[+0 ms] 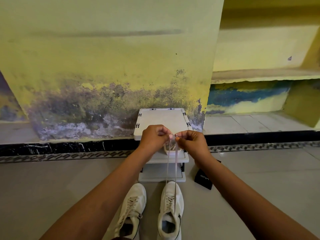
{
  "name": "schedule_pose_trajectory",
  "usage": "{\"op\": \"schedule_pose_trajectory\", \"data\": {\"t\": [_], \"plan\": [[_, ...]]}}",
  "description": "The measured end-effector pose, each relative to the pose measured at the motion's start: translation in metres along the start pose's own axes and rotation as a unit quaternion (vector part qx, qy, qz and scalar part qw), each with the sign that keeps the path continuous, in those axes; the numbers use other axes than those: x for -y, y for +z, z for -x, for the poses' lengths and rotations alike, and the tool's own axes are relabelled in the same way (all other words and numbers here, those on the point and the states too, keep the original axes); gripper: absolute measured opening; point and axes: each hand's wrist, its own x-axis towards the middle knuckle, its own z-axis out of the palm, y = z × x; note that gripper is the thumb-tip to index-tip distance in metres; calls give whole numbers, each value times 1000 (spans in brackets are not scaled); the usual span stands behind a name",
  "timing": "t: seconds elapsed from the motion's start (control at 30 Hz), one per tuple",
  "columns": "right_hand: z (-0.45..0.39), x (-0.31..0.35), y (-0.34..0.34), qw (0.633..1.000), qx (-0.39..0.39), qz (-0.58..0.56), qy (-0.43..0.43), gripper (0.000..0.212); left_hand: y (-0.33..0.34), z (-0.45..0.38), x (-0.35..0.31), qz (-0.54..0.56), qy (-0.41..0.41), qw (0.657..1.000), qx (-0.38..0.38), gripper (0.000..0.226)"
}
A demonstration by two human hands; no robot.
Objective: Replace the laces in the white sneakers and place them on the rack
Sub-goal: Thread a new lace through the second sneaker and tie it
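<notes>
- The left hand (154, 137) and the right hand (191, 142) are each pinching one end of a pale lace (176, 163), fingers curled in a closed grip on it, the two tips being held close together, likely to level the ends.
- Both strands are running down taut from the hands to the right sneaker (170, 210), which is sitting on the floor (52, 187); raising the ends this high is probably keeping the lace even through the eyelets.
- The left sneaker (131, 210) is lying just beside it, toes toward the rack, its lace looking loose and darker; I judge it is waiting for its turn.
- The white rack (162, 118) is standing against the stained wall (103, 66), straight ahead of the shoes, so the later move should be short. Another shoe appears to be resting on its middle shelf, partly hidden by the hands.
- A small black box (204, 179) is lying on the floor right of the rack, below the right wrist.
</notes>
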Motion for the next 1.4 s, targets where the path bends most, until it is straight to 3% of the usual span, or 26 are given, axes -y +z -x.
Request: {"op": "schedule_pose_trajectory", "data": {"t": [0.1, 0.27, 0.67, 0.9, 0.97, 1.13, 1.33, 1.4], "plan": [[2, -7, 0, 999, 26, -10, 21, 19, 2, 1, 8, 18, -27, 999, 41, 14], [13, -32, 1, 992, 59, -58, 98, 17, 11, 4, 46, 37, -59, 995, 74, 18], [34, -122, 13, 984, 56, -53, 163, 16, 48, 15, 141, 88, -148, 985, 32, 22], [42, -146, 18, 971, 74, -46, 224, 5, 58, 29, 157, 147, -220, 964, -18, 14], [44, -148, 22, 963, 63, -60, 254, 12, 58, 29, 159, 162, -231, 959, -19, 13], [44, -151, 26, 949, 40, -83, 303, 28, 60, 36, 162, 201, -242, 948, 41, 8], [46, -154, 22, 945, 28, -100, 311, 3, 59, 41, 169, 196, -213, 953, 94, 15], [47, -156, 20, 946, 16, -94, 308, 9, 57, 42, 170, 190, -208, 953, 111, 15]]}}
